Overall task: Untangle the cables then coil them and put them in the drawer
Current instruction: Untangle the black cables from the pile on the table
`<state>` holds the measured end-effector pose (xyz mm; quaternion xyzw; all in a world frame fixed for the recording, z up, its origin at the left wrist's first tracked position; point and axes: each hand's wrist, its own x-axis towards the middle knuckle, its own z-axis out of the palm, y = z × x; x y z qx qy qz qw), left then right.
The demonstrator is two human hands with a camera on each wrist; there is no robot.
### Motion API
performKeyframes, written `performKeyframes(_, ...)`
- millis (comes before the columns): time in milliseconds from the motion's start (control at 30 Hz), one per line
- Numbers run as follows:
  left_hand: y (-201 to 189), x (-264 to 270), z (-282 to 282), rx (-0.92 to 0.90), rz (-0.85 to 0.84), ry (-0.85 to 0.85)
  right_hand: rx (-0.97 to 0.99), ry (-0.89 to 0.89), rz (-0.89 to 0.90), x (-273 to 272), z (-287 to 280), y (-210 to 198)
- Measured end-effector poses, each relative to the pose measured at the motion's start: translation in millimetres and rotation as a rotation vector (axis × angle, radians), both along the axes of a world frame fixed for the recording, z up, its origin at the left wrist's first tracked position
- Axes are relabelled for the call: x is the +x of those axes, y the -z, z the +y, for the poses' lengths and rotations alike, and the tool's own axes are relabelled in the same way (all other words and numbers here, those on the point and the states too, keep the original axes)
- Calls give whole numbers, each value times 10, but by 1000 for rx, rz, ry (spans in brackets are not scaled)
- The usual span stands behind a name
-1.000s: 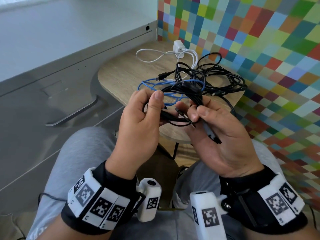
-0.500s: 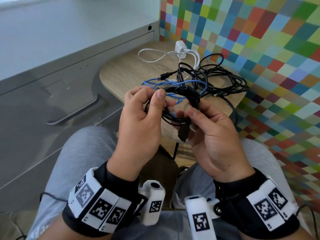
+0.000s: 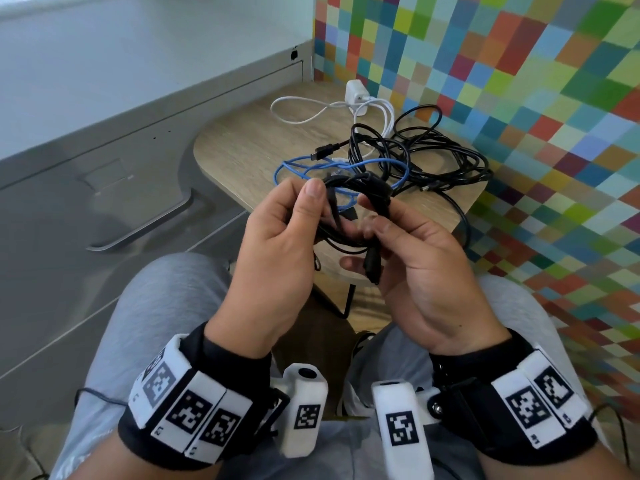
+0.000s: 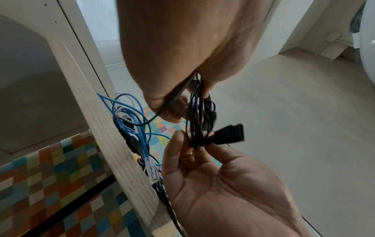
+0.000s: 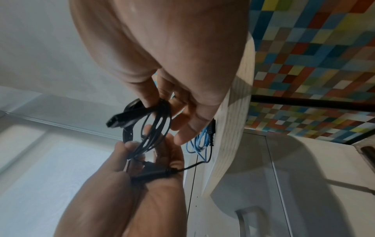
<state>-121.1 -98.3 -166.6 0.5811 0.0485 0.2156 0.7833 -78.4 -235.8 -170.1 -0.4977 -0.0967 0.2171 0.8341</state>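
Both hands hold a small coil of thin black cable [image 3: 349,216] above my lap, in front of the wooden table [image 3: 242,147]. My left hand [image 3: 291,216] pinches one side of the coil [image 4: 194,118] between thumb and fingers. My right hand [image 3: 391,237] grips the other side [image 5: 156,125], and the cable's black plug [image 3: 372,266] hangs down across its palm [image 4: 229,133]. On the table lie a tangled blue cable [image 3: 346,168], a heap of black cables [image 3: 433,154] and a white charger with its cable [image 3: 356,95].
A grey cabinet with a closed drawer and metal handle [image 3: 145,230] stands to the left. A wall of coloured squares [image 3: 519,98] runs behind and to the right of the table. My knees in grey trousers are below the hands.
The right hand has turned and wound the black cable end round the coil; the plug moved from sticking out at the right to hanging across the right palm. Both hands rose slightly.
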Motion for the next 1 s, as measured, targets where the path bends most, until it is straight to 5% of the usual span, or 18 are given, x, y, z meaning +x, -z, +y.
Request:
performKeyframes(600, -19, -16, -7, -73, -27, 89, 27, -51, 39, -27, 25, -36)
performKeyframes(1000, -26, -10, 35, -130, -43, 79, -213, 39, -246, -9, 37, 127)
